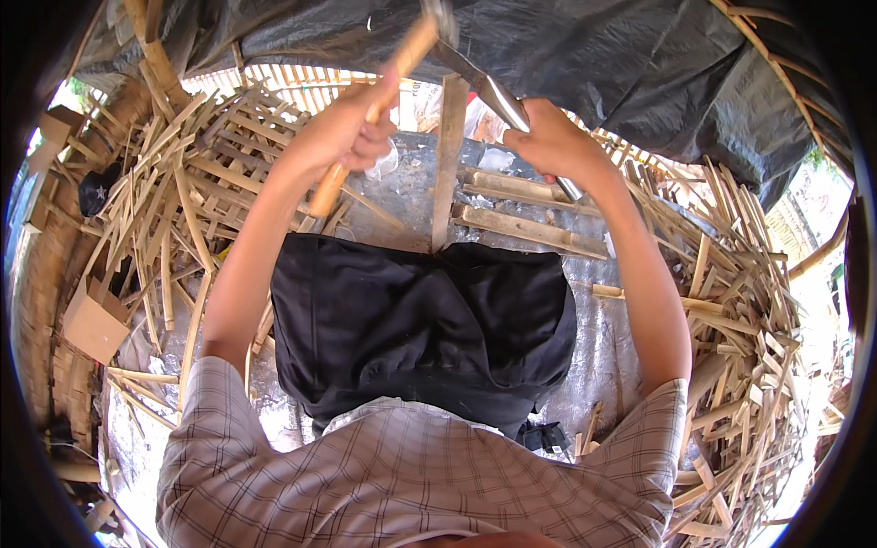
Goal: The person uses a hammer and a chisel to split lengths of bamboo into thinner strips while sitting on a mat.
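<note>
My left hand (345, 137) grips the wooden handle of a hammer (402, 59), raised with its metal head near the top edge. My right hand (553, 142) holds the handle of a long metal knife (493, 91). Its blade lies across the top end of an upright bamboo slat (449, 164). The slat stands between my knees, which are covered by black trousers (420, 320). The hammer head hangs just above the blade and the slat's top.
Heaps of split bamboo strips lie at the left (183, 192) and at the right (740, 310). Longer bamboo pieces (530, 228) rest on the silvery ground sheet (598, 365) ahead. A cardboard box (91, 320) sits at left. A black tarp (621, 64) hangs overhead.
</note>
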The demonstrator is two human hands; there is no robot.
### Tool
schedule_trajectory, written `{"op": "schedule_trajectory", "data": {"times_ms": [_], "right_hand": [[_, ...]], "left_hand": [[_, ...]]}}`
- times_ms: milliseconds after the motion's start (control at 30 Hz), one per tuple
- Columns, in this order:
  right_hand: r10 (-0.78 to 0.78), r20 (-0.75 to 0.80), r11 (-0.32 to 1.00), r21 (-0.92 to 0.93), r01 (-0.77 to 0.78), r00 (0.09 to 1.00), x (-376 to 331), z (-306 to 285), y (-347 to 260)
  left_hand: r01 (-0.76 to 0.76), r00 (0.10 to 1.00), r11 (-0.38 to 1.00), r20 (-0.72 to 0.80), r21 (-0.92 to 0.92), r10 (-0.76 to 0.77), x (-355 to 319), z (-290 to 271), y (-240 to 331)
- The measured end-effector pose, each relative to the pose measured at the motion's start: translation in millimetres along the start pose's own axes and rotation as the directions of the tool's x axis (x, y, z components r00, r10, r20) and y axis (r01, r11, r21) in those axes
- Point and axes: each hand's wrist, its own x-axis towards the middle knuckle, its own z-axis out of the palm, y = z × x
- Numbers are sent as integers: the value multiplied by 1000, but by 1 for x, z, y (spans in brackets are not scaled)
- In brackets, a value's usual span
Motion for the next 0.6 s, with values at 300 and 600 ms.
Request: {"op": "schedule_trajectory", "data": {"times_ms": [300,600], "right_hand": [[51,-108,999,-7,-52,993,9,-2,14],[-115,110,431,901,-51,987,6,51,-10]], "left_hand": [[-388,921,921,46,15,387,-56,20,64],[-262,944,955,-244,-140,223,-25,44,-7]]}}
